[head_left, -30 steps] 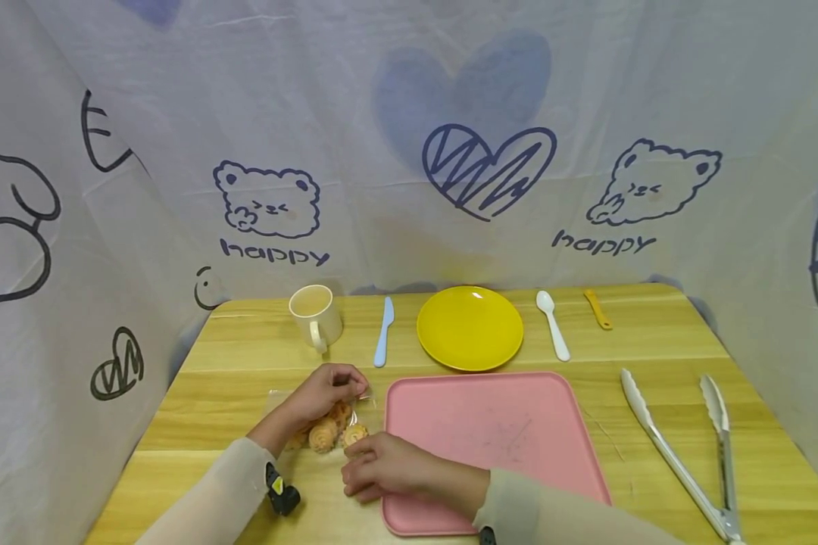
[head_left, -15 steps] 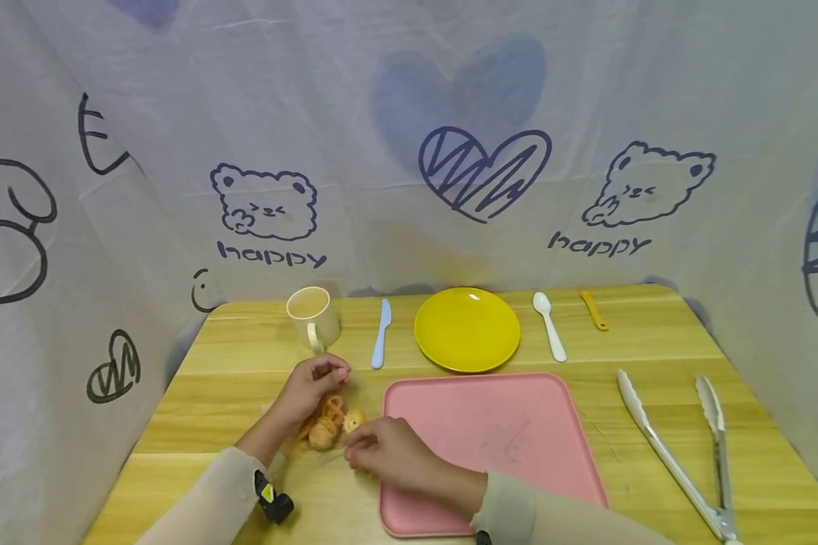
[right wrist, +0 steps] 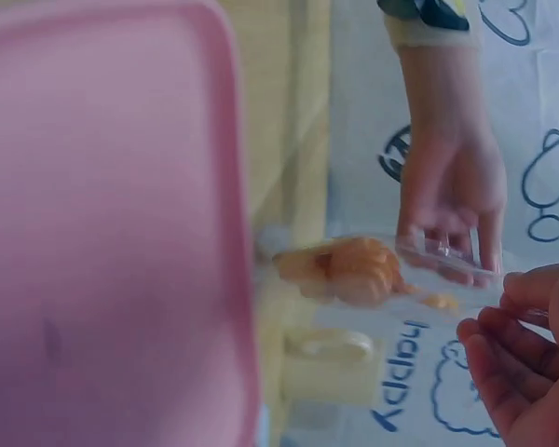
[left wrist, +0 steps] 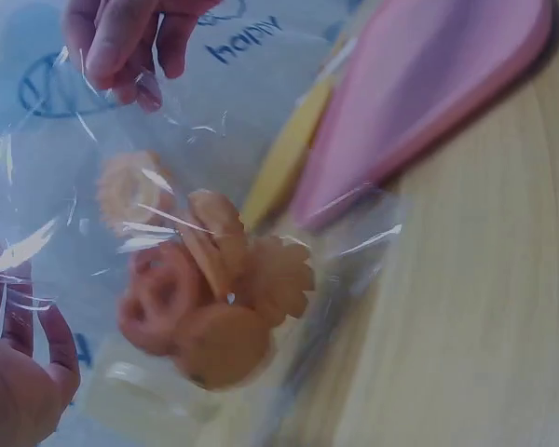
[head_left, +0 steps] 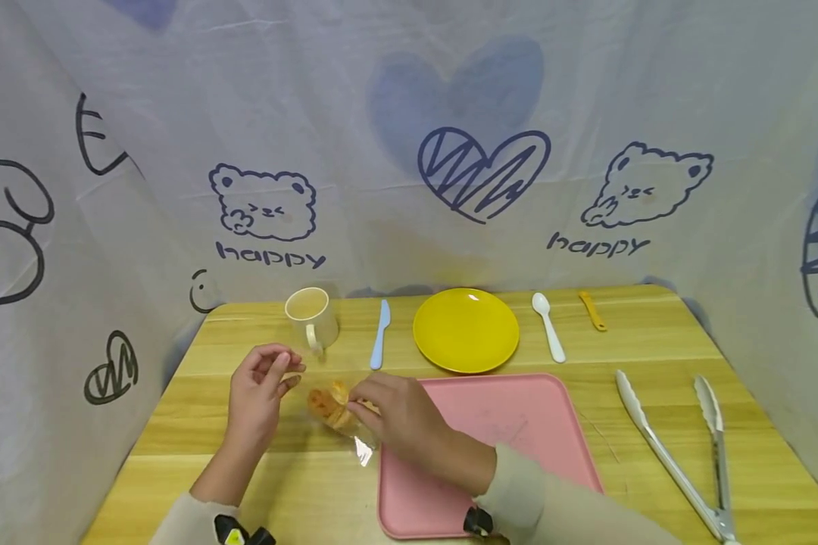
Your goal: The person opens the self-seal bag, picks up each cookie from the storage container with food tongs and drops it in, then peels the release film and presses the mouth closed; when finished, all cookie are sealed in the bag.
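Observation:
A clear plastic bag (left wrist: 196, 130) holds several cookies (left wrist: 224, 345), one pretzel-shaped and another with a scalloped edge. My right hand (head_left: 398, 412) pinches the bag's edge between thumb and fingers, which the right wrist view shows from close by. The bag is off the table, its cookies bunched at the bottom, left of the pink tray (head_left: 504, 424). My left hand (head_left: 255, 390) is on the bag's other side. Its fingers are loosely bent, thumb apart from them, fingertips right at the plastic (right wrist: 447, 261) in the right wrist view.
Along the back of the table stand a cream mug (head_left: 311, 318), a light blue knife (head_left: 380, 334), a yellow plate (head_left: 466, 331), a white spoon (head_left: 548, 327) and a small yellow-orange utensil (head_left: 593, 311). Metal tongs (head_left: 682, 462) lie spread at the right.
The bag has been lifted off the table and tilted. My right hand has risen to its edge and pinches it. My left hand has moved left and turned its fingers toward the bag.

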The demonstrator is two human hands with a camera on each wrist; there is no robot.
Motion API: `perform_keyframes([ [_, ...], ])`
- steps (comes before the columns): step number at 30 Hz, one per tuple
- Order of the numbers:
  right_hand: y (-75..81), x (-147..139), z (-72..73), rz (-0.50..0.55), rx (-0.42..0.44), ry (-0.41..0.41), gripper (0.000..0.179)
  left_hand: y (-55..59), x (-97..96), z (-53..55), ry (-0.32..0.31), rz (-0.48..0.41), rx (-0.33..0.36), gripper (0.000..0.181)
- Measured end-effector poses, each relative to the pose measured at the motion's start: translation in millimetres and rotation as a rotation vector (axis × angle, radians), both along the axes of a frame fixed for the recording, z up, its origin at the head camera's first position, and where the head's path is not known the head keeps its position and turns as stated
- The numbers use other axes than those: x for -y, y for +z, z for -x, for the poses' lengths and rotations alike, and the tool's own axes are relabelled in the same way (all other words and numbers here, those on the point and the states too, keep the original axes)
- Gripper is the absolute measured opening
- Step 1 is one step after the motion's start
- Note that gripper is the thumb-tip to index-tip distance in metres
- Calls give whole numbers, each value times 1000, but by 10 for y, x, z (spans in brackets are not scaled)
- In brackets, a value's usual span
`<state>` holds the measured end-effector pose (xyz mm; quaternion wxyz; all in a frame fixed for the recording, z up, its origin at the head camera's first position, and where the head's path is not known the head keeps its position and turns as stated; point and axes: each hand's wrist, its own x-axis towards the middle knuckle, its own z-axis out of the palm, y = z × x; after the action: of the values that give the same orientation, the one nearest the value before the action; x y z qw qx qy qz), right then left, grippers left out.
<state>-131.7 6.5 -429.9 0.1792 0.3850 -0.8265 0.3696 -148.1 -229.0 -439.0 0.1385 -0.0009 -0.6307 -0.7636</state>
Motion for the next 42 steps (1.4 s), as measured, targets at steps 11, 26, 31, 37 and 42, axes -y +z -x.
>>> perform_keyframes([
  [11, 105, -37, 111, 12, -19, 34, 4, 73, 55, -405, 100, 69, -109, 16],
  [26, 105, -76, 180, 164, 174, 85, 26, -17, 10, -445, 132, 274, -494, 6],
  [31, 51, -100, 214, 260, 329, 62, 47, -35, 37, -425, 113, 419, -504, 21],
  [37, 28, -141, 255, 339, 519, 53, 24, 7, 125, -423, -21, 456, -450, 23],
  [42, -2, -184, 287, 378, 561, 74, 10, 53, 160, -437, -42, 506, -324, 24],
])
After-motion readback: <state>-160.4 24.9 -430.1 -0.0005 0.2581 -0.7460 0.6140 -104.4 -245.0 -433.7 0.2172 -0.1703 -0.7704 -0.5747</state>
